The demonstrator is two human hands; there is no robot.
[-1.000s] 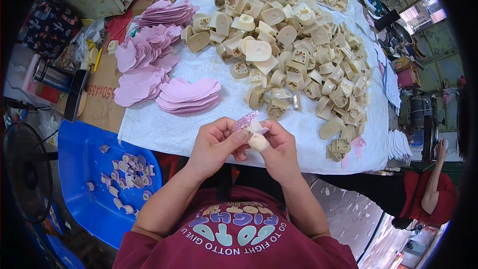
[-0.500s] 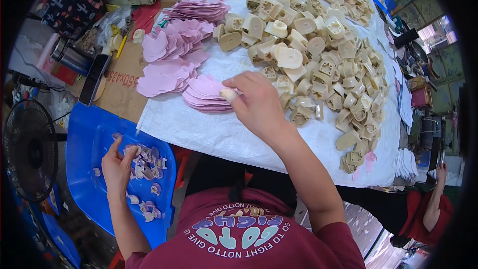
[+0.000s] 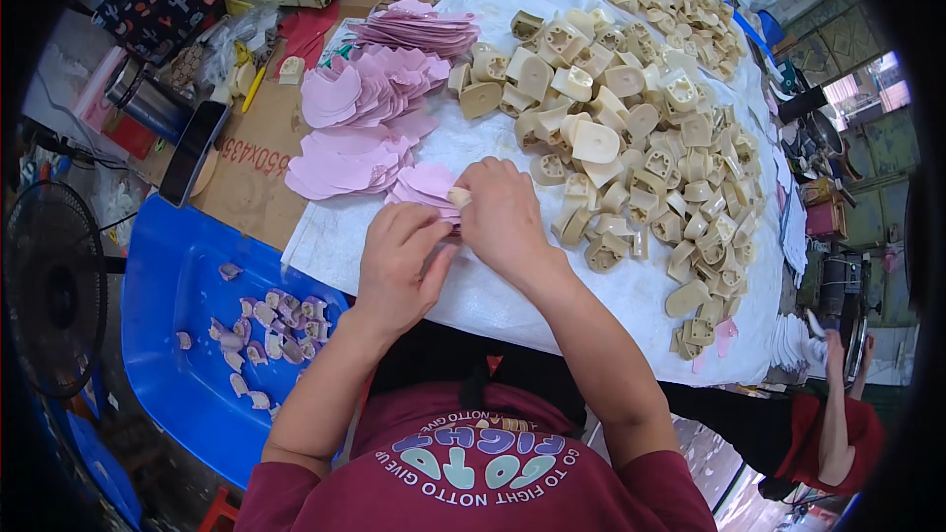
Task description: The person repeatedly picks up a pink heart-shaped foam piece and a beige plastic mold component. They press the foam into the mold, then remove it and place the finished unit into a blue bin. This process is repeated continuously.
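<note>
My left hand [image 3: 399, 261] and my right hand [image 3: 505, 212] meet over the near stack of pink cut-out pieces [image 3: 424, 184] on the white sheet [image 3: 493, 300]. The right hand's fingers are curled on the stack, and a small beige piece [image 3: 459, 197] shows at its fingertips. The left hand's fingers reach under the right hand to the edge of the same pink stack; whether it grips a piece is hidden. More pink pieces [image 3: 360, 128] lie in heaps beyond. A big pile of beige moulded blocks [image 3: 631, 148] lies to the right.
A blue tray [image 3: 187, 335] at my left holds several finished pink-and-beige parts [image 3: 266, 320]. A black fan [image 3: 49, 286] stands far left. A phone [image 3: 192, 153] and a metal cup [image 3: 148, 99] rest on cardboard. Another person in red [image 3: 838, 424] sits at lower right.
My left hand has come back from the blue tray to the pink stack beside my right hand. The right hand has stayed at that stack.
</note>
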